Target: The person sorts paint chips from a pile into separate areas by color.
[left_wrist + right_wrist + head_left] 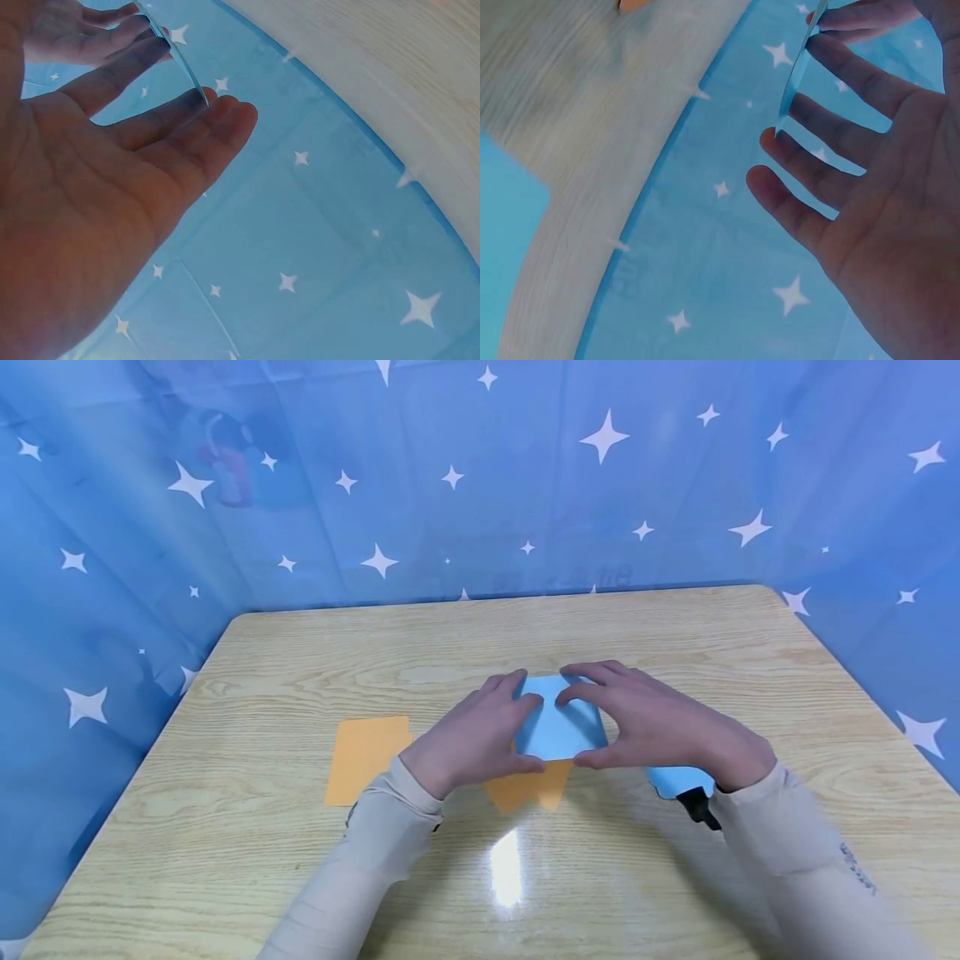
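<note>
1. Light-blue sheet [561, 727]: thin, four-sided, plain-faced, seen edge-on from both wrists.
2. Held up off the wooden table [225, 777], around its middle.
3. Left hand [468, 735] grips its left side, right hand [660, 718] its right.

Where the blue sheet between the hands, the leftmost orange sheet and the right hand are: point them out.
Blue sheet [559, 729], head view: middle of its face.
Leftmost orange sheet [366, 761], head view: middle of its visible surface.
Right hand [660, 720], head view: back of the hand.
</note>
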The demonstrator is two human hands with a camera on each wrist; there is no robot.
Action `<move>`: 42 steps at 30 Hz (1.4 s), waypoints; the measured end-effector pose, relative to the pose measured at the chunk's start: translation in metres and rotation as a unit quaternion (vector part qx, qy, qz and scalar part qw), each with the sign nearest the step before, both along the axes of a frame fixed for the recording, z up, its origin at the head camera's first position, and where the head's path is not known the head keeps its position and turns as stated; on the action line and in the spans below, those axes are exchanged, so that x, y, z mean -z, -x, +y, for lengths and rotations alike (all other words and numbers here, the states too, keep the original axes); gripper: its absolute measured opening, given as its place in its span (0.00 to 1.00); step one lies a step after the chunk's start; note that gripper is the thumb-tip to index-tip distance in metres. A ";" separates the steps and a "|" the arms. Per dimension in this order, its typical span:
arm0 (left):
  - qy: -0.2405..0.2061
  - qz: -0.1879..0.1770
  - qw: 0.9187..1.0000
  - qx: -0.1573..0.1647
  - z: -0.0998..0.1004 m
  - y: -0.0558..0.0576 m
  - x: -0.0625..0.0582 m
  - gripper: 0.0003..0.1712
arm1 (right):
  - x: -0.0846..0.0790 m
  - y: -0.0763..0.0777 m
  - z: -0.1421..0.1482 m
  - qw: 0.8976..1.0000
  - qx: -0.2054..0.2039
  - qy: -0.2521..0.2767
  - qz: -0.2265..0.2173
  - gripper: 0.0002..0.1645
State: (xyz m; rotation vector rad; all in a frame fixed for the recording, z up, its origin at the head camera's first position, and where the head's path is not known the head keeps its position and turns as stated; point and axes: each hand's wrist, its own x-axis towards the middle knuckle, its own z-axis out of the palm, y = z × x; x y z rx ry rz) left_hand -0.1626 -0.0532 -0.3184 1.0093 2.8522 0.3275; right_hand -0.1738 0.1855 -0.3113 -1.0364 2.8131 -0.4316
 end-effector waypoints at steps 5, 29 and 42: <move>0.036 0.046 0.998 0.013 0.025 0.000 -0.006 0.40 | -0.006 -0.005 0.024 1.000 0.011 0.000 0.004 0.36; 0.128 0.094 0.987 0.030 0.139 -0.004 0.014 0.38 | 0.025 -0.020 0.132 0.999 0.043 0.017 0.024 0.41; 0.153 0.047 0.987 0.011 0.170 0.001 0.041 0.41 | 0.050 -0.016 0.151 0.997 0.058 0.025 -0.035 0.39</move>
